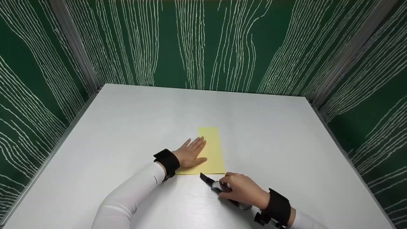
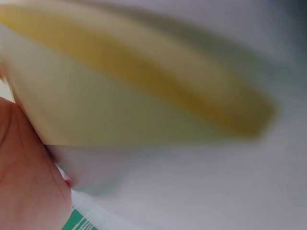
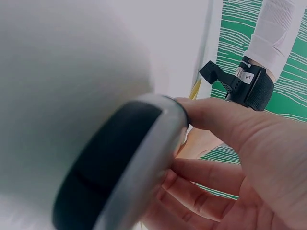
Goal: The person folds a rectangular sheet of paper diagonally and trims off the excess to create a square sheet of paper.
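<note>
On the white table lies a folded sheet of yellow paper (image 1: 214,151). My left hand (image 1: 190,155) rests flat on the left part of it, fingers extended and thumb apart. The left wrist view shows the paper (image 2: 110,103) blurred, with its layers slightly parted, beside the palm (image 2: 31,177). Just below the paper's near edge, my right hand (image 1: 244,188) grips a utility knife (image 1: 216,185). Its dark blade (image 1: 205,178) points up and left, apart from the paper. The knife's black and grey handle (image 3: 110,167) fills much of the right wrist view, held between thumb and fingers.
The white table (image 1: 270,127) extends around both hands. Green panels (image 1: 168,47) with pale wavy lines enclose its back and sides, with grey posts (image 1: 74,44) at the back corners. Each wrist wears a black strap (image 1: 168,162).
</note>
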A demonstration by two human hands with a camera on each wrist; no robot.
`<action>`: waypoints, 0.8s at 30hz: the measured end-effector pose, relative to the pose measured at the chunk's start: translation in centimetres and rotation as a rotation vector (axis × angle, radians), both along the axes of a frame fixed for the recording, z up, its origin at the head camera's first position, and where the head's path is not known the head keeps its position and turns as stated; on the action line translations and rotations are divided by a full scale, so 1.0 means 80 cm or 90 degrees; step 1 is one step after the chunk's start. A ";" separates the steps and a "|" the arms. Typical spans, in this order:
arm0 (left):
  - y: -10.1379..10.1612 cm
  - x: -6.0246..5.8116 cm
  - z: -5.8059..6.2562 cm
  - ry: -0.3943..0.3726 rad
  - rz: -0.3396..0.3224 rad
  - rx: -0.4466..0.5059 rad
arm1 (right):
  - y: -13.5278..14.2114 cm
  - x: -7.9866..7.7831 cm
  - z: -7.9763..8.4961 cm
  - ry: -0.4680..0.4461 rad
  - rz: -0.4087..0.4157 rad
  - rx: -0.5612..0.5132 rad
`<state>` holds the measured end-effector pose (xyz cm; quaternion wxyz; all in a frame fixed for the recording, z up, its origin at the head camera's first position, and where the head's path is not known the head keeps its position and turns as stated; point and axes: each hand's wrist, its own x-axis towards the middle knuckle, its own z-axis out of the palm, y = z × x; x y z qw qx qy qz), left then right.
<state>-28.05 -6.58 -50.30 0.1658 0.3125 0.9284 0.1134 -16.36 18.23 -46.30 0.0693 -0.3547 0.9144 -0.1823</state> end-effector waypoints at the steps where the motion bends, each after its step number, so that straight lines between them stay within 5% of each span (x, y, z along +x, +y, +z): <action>1: 0.000 0.000 0.000 0.000 0.000 0.000 | 0.000 0.000 0.000 -0.001 0.000 -0.001; 24: -0.001 0.001 0.007 -0.030 0.000 0.008 | 0.000 0.002 0.000 0.006 0.015 0.014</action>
